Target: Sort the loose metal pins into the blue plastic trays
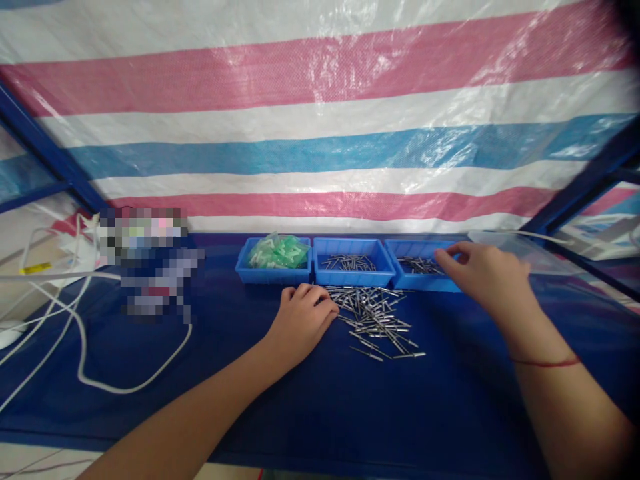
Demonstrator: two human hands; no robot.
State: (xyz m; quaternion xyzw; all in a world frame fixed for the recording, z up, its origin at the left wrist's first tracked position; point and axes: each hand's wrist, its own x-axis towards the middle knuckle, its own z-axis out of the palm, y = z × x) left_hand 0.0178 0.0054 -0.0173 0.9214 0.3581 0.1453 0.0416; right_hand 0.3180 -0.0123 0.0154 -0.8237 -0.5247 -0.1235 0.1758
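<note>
A loose pile of small metal pins [375, 320] lies on the dark blue table cover [320, 400]. My left hand [303, 321] rests beside the pile's left edge, fingers curled down onto the pins there. My right hand [483, 272] reaches over the rightmost blue tray [425, 280], its fingertips pinched together above the pins in that tray; whether they hold a pin is too small to see. A red string circles my right wrist. The middle blue tray [353, 275] also holds metal pins. The left blue tray [273, 273] holds green plastic parts in clear bags.
White cables [85, 347] loop across the left of the table near a blurred-out patch. A striped pink, white and blue tarp [320, 133] hangs right behind the trays. A clear plastic bag [530, 250] lies at the back right. Blue frame bars run down both sides.
</note>
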